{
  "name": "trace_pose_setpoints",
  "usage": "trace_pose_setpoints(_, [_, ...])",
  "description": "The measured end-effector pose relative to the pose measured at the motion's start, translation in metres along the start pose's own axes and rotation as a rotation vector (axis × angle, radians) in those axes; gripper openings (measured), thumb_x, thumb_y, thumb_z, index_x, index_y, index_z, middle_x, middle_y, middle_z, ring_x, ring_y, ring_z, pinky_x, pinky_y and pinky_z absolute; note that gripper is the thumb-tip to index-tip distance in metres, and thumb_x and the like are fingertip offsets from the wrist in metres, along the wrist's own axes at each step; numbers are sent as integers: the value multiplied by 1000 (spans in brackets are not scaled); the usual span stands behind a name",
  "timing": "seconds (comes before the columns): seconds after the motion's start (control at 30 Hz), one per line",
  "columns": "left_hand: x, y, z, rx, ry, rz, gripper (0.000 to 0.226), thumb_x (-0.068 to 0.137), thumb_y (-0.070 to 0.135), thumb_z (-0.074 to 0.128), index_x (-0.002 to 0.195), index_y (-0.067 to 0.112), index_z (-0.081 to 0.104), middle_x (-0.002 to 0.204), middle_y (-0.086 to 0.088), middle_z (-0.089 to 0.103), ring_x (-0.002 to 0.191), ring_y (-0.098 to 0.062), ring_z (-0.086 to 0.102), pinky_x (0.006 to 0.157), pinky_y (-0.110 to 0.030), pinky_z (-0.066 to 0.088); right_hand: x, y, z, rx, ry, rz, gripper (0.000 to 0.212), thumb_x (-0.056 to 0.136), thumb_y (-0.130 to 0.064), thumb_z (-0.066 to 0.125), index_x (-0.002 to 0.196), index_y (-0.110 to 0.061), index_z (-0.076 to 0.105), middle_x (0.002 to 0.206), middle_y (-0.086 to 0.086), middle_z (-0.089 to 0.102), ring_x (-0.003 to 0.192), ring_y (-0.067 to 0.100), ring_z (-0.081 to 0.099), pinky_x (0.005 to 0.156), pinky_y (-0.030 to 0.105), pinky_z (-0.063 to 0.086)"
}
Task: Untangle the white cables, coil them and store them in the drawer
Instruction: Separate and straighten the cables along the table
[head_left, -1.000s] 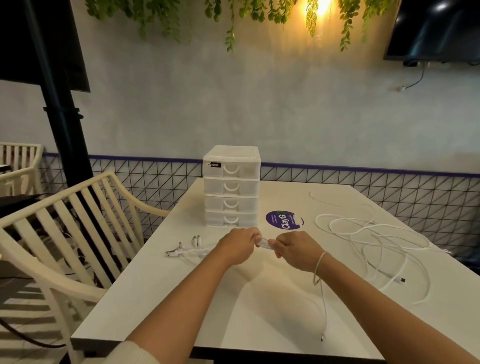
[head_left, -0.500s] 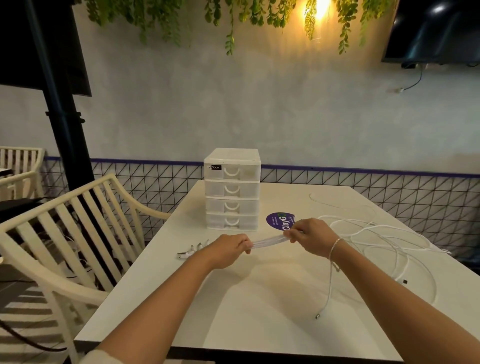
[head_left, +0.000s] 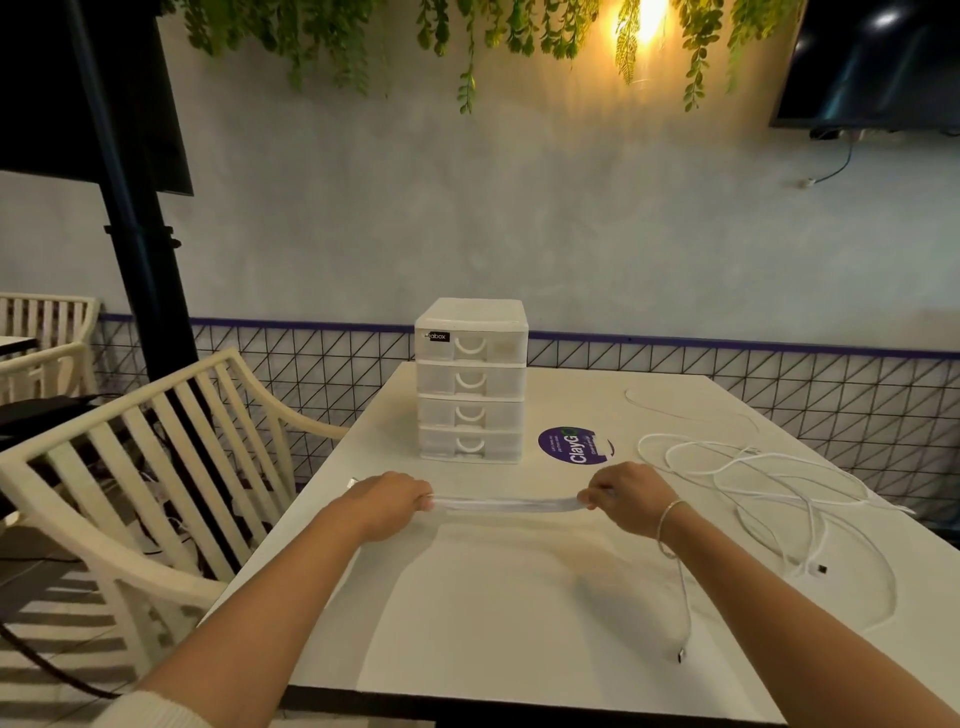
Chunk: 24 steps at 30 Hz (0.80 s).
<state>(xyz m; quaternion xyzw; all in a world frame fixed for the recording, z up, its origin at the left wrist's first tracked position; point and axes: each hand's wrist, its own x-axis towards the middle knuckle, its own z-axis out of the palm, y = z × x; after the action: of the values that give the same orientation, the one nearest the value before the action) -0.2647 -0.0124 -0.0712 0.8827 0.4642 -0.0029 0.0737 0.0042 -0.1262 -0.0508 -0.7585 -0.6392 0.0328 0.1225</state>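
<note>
Both hands, left hand (head_left: 390, 503) and right hand (head_left: 631, 498), grip a taut cable bundle (head_left: 506, 504) in curled fingers before the "abox" drawer unit (head_left: 471, 381); a "ClayG" sticker (head_left: 571, 445) lies right of it.

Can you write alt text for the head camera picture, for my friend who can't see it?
Two hands, left hand and right hand, stretch a bundle of white cable between them above a white table. Behind stands a four-drawer organizer, drawers closed; loose tangled white cables lie to the right.
</note>
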Motion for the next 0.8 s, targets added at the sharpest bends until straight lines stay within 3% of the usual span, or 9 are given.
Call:
trace_pose_setpoints(0.13, [-1, 1, 14, 53, 5, 3, 24, 100, 17, 33, 101, 12, 57, 102, -4, 43, 98, -24, 47, 75, -30, 33, 2, -2, 19, 62, -55, 64, 22, 94, -30, 49, 89, -18, 67, 96, 7, 64, 83, 18, 47, 65, 23, 36])
trace_pose_setpoints(0.23, [3, 9, 20, 39, -11, -11, 37, 92, 5, 37, 122, 17, 55, 124, -5, 46, 117, -25, 45, 91, -30, 36, 2, -2, 24, 97, -66, 73, 20, 93, -30, 50, 89, -19, 65, 102, 7, 65, 84, 17, 47, 70, 24, 37])
trace_pose_setpoints(0.3, [9, 27, 19, -80, -30, 5, 48, 91, 6, 38, 135, 22, 46, 137, -3, 42, 128, -23, 39, 104, -31, 32, 2, -2, 25, 109, -65, 64, 20, 93, -30, 50, 90, -18, 65, 103, 7, 65, 84, 17, 47, 70, 24, 36])
trace_pose_setpoints(0.37, [16, 60, 17, -234, -4, 84, 45, 95, 10, 37, 139, 20, 43, 143, -3, 41, 131, -21, 38, 108, -30, 30, 2, -5, 25, 111, -61, 43, 16, 93, -30, 50, 85, -21, 62, 102, 7, 65, 84, 17, 47, 71, 24, 35])
trace_pose_setpoints(0.47, [23, 111, 17, -405, 7, 144, 37, 100, 18, 35, 134, 15, 47, 137, -6, 50, 126, -23, 46, 102, -29, 35, 1, -9, 26, 123, -49, 19, 23, 92, -29, 50, 70, -25, 52, 93, 6, 63, 82, 18, 47, 69, 25, 34])
trace_pose_setpoints(0.57, [26, 134, 24, -531, -42, 139, 27, 99, 17, 37, 118, 10, 55, 117, -10, 63, 102, -24, 57, 90, -30, 42, -2, -8, 22, 150, -43, 9, 25, 92, -29, 50, 68, -24, 51, 88, 6, 61, 81, 19, 48, 68, 25, 35])
trace_pose_setpoints(0.67, [22, 138, 30, -567, -60, 146, 33, 101, 23, 30, 111, 10, 59, 108, -13, 62, 89, -19, 49, 84, -30, 40, -7, -2, 14, 191, -105, -11, 25, 91, -29, 54, 67, -24, 54, 75, -2, 58, 72, 13, 49, 60, 19, 36])
trace_pose_setpoints(0.8, [21, 131, 33, -529, -27, 132, 33, 101, 35, 30, 95, 16, 55, 100, -8, 57, 86, -20, 48, 77, -32, 38, -14, 14, 2, 571, -236, 71, 14, 87, -15, 63, 74, -14, 58, 56, -2, 57, 44, 8, 41, 44, 18, 32])
